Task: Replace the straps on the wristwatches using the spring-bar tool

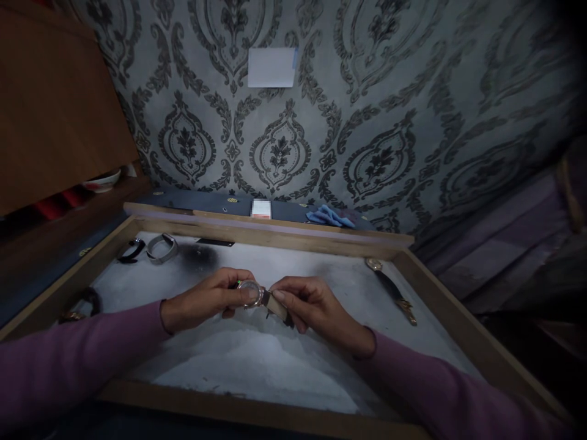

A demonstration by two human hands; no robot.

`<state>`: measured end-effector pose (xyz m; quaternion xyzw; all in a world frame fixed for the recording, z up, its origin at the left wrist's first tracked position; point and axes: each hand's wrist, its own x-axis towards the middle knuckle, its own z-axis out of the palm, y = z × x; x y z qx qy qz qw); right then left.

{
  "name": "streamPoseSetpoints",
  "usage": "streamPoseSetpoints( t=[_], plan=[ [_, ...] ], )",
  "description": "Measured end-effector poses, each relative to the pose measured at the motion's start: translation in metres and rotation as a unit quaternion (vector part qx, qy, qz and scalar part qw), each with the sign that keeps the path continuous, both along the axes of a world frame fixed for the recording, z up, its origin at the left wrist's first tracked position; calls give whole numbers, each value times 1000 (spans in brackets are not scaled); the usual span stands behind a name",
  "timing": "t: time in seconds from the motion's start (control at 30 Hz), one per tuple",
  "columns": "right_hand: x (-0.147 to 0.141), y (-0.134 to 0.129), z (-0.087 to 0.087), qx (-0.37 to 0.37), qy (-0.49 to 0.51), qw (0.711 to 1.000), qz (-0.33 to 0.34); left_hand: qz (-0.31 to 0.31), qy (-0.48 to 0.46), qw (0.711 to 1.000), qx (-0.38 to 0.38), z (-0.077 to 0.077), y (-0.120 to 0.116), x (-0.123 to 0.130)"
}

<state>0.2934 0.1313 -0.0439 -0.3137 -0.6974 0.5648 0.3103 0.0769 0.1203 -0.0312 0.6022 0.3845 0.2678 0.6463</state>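
Note:
My left hand point(223, 293) is closed on the round case of a wristwatch point(249, 293), its thumb lying over the dial's edge. From the case a strap point(277, 307), dark on one face and tan on the other, runs to the right. My right hand point(316, 304) pinches that strap close to the case, thumb on top. Both hands are above the pale surface point(275, 366) of a shallow wooden-framed tray. The fingers of each hand partly cover the watch, so the strap's far end is mostly hidden.
A dark-strapped watch point(394, 290) lies at the right. Towards the left are a grey band watch point(162, 249), a black watch point(131, 250) and another dark watch point(80, 304). The raised wooden rim point(270, 231) surrounds them. Behind it lies a blue cloth point(331, 216).

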Motion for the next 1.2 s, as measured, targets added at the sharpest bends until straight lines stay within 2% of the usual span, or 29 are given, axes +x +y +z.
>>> streamPoseSetpoints(
  t=[0.4,0.77,0.97,1.2],
  plan=[
    [2,-2,-5,78,4,997,12,6,-8,1000,1,-2,-2,0],
    [1,-7,-2,133,-8,991,3,9,-11,1000,-10,0,-4,2],
    [1,-6,0,137,-14,991,2,1,-15,1000,3,3,-4,1],
    [2,-5,-1,148,-20,989,1,1,-33,999,5,-2,-3,0]
  ],
)
